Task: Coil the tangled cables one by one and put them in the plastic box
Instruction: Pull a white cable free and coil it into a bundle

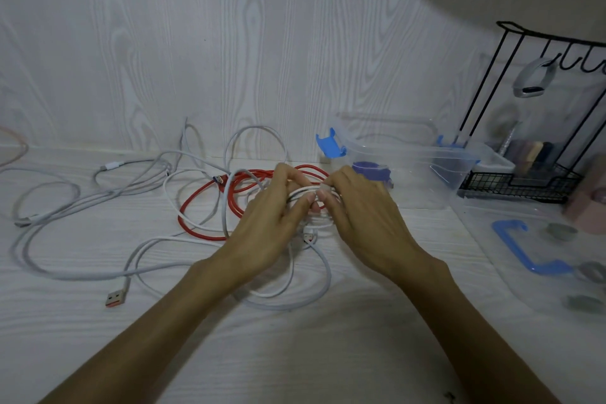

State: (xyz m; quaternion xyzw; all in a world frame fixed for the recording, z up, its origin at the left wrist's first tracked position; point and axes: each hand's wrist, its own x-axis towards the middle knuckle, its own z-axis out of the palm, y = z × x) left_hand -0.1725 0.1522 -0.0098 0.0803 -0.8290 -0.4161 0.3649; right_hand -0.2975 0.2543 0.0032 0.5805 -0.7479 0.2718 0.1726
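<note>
Desk (98,354) is whitish woodgrain, cables (82,207) white and pale grey, one red cable (196,207), clear box (410,154) with blue clips (329,145).

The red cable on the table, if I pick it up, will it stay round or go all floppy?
Probably floppy: the red cable lies in loose, uneven loops, so it would likely sag and uncurl. It also looks thicker than the white cables, so maybe a bit springier. White cables cross over it, so lifting it may drag them along.
</note>
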